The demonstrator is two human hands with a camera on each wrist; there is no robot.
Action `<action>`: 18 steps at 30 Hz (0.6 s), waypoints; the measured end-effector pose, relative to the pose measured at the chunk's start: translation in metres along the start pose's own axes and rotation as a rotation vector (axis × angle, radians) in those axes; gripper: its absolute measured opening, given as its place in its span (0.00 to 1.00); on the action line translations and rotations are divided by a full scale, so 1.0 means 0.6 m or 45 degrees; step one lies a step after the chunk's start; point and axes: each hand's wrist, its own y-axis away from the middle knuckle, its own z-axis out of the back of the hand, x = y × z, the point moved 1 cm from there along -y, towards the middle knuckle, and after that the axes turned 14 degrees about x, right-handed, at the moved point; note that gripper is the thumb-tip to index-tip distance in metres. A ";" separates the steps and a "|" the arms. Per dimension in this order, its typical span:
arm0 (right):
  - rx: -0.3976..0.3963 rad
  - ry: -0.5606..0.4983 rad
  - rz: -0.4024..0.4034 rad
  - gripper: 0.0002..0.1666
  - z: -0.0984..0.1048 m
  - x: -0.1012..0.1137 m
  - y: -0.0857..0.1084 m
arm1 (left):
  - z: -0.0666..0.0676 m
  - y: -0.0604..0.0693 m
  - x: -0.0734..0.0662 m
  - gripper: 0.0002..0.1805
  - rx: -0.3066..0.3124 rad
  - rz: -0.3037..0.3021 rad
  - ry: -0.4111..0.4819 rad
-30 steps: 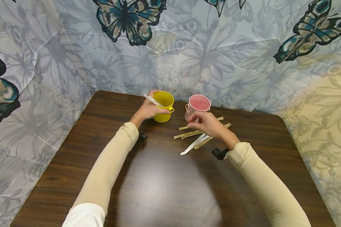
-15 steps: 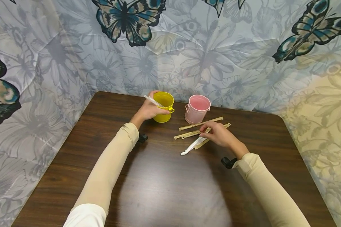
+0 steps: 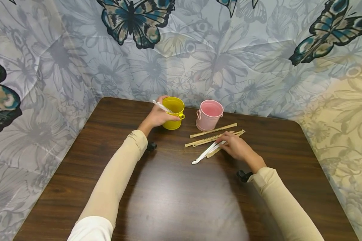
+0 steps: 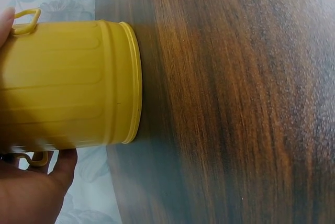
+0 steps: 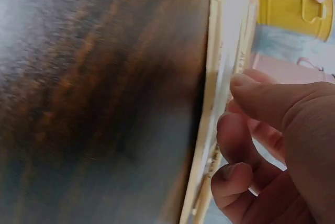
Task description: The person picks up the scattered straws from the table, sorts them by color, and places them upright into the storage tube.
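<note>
Although the white straws [image 3: 202, 155] lay right at the fingertips of my right hand [image 3: 236, 146], I could not tell whether thumb and fingers had closed on one. Their free ends ran from that grip leftward and toward my body. Close against them lay a tan wrapped stick [image 3: 212, 153]; other tan sticks [image 3: 213, 131] lay just beyond the grip, near enough, I judged, to be caught by mistake. The step, in my assessment, called for a light pinch on white paper alone, drawn clear without sweeping the pile. Past the sticks, left of the grip, the pink bucket [image 3: 209, 122] stood upright, apart from both hands. Farther left, my left hand [image 3: 159, 117] gripped the yellow bucket [image 3: 172, 125] around its side; another white straw [image 3: 161, 106] leaned across its rim, beside that hand. That steadying hold I rated sound.
</note>
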 end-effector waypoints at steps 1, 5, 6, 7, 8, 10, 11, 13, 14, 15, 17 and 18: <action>0.007 0.001 -0.001 0.10 -0.003 -0.002 0.001 | 0.000 0.000 0.000 0.62 0.001 0.000 0.001; 0.000 -0.003 0.014 0.13 -0.015 -0.007 0.003 | 0.000 0.000 0.000 0.62 0.010 0.008 -0.004; -0.013 -0.007 0.021 0.13 -0.017 -0.007 0.004 | 0.000 0.000 0.000 0.62 0.011 0.009 -0.007; -0.031 -0.008 0.035 0.14 -0.020 -0.008 0.004 | 0.000 0.000 0.001 0.62 0.013 0.010 -0.005; -0.052 -0.003 0.047 0.14 -0.021 -0.007 0.004 | 0.001 0.000 0.001 0.62 0.011 0.012 -0.005; -0.085 0.012 0.066 0.13 -0.024 -0.006 0.004 | 0.002 0.002 0.001 0.61 0.010 0.012 -0.003; -0.096 0.014 0.071 0.13 -0.025 -0.006 0.004 | 0.002 0.002 0.001 0.61 0.010 0.009 0.000; -0.106 0.012 0.069 0.12 -0.026 -0.005 0.002 | 0.002 0.004 0.000 0.61 0.011 0.006 0.003; -0.106 0.009 0.059 0.12 -0.026 -0.005 0.001 | 0.003 0.004 0.000 0.61 0.015 0.006 0.002; -0.102 0.003 0.046 0.11 -0.026 -0.005 0.001 | 0.003 0.004 0.000 0.62 0.018 0.006 -0.001; -0.093 -0.013 0.025 0.10 -0.026 -0.005 -0.002 | 0.003 0.004 -0.001 0.62 0.018 0.007 -0.001; -0.088 -0.017 0.017 0.10 -0.026 -0.006 -0.003 | 0.003 0.003 -0.001 0.62 0.013 0.011 -0.002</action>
